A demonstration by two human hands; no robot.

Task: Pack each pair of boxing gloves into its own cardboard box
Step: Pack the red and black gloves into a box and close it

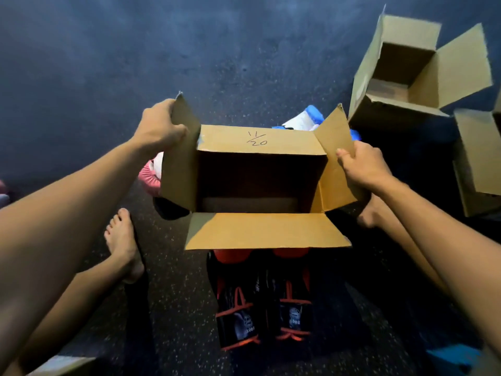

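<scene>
While both hands hold it: box point(260, 175) gripped by its two side flaps, all four flaps open, "1/20" written on the far flap.
left hand point(160, 126): fingers curled round the left flap's top edge.
right hand point(363, 166): pinching the right flap, thumb on its inner face.
black-red gloves point(264, 302): pair side by side on the floor point(176, 308), partly under the box's near flap, between the person's legs.
white-blue glove point(306, 118): behind the box.
pink glove point(150, 175): by the box's left side.
spare box point(401, 69): open, on the floor at right.
second spare box point(477, 158): right edge, cut off.
</scene>
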